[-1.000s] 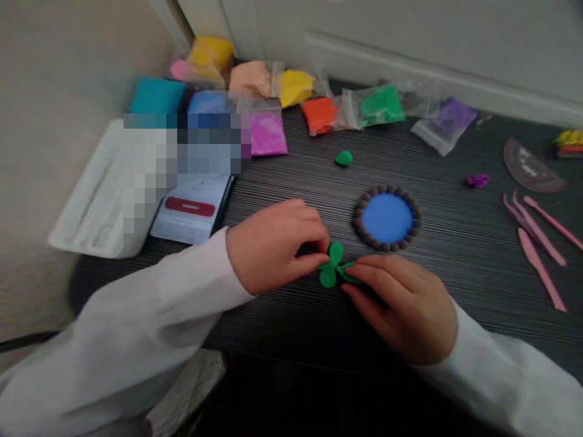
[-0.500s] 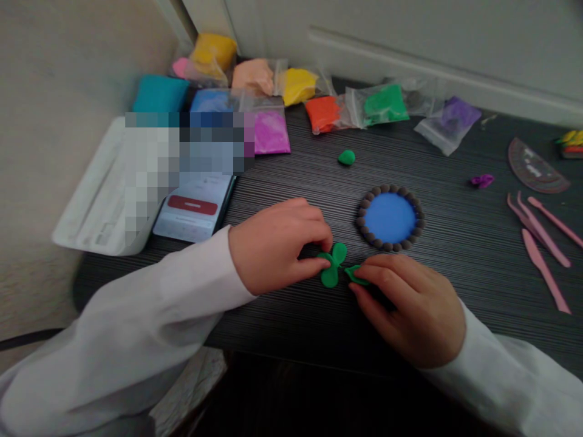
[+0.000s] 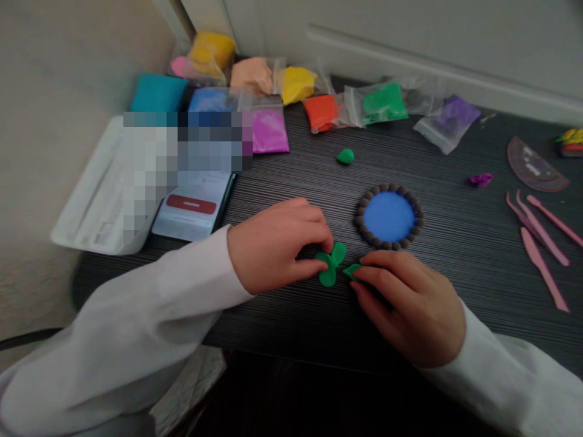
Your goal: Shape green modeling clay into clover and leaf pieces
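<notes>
My left hand [image 3: 285,246] pinches a green clay piece of joined rounded leaves [image 3: 328,276] between thumb and fingers, low over the dark table. Just to its right, my right hand [image 3: 412,306] holds a separate green clay leaf [image 3: 350,271], its pointed end toward the joined leaves with a small gap between. The fingertips cover part of both pieces. Behind my right hand lies a blue clay disc [image 3: 389,216] ringed with dark brown clay balls [image 3: 363,211]. Farther back rests a small green clay drop [image 3: 345,156].
Bags of coloured clay, among them a green one [image 3: 385,102], line the back. A phone [image 3: 191,206] and a white tray [image 3: 86,200] lie at left. At right are a purple clay bit [image 3: 481,179], a clear protractor [image 3: 536,165] and pink tools, one a knife [image 3: 544,270].
The joined leaves have shifted very slightly left in my left hand. My right fingers have changed their hold a little, and less of the single leaf shows.
</notes>
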A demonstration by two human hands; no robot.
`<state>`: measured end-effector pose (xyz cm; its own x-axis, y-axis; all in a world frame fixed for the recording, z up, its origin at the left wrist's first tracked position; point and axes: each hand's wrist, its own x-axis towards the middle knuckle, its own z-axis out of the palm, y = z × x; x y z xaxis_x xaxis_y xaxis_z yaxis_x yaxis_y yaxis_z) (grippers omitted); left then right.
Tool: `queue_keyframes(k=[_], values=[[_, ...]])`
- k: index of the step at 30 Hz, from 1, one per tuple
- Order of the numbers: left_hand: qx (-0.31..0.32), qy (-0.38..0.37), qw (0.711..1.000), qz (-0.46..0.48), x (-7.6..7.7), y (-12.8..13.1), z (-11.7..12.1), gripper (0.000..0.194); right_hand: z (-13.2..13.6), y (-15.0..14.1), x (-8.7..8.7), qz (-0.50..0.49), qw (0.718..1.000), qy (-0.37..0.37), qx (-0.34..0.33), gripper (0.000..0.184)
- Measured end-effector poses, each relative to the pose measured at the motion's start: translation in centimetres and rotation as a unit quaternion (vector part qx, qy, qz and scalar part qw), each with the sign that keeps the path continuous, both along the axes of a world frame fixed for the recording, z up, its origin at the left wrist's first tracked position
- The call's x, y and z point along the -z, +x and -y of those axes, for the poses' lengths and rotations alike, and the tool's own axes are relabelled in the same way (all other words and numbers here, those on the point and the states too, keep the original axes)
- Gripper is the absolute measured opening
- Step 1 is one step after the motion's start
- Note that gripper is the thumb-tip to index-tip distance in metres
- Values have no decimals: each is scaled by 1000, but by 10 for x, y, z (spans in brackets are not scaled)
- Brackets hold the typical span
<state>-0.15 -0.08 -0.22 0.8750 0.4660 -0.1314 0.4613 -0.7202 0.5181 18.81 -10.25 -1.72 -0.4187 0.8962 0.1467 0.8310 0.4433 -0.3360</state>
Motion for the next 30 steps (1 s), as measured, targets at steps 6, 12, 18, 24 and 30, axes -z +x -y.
queue_keyframes(k=[6,12,18,24,30], values=[[6,0,1000,4,-1,0,1,16,0,2,0,-7,1000,19,-2,20],[6,0,1000,6,-2,1,1,16,-2,1,1,-1,1000,9,-8,19],[5,1,1000,8,-2,1,1,15,-3,1,1,-3,1000,4,-6,19],[4,1,1000,5,-2,2,0,15,-3,2,0,-10,1000,3,0,18],[7,-1,1000,8,-2,2,1,15,-3,1,1,-5,1000,3,0,18]])
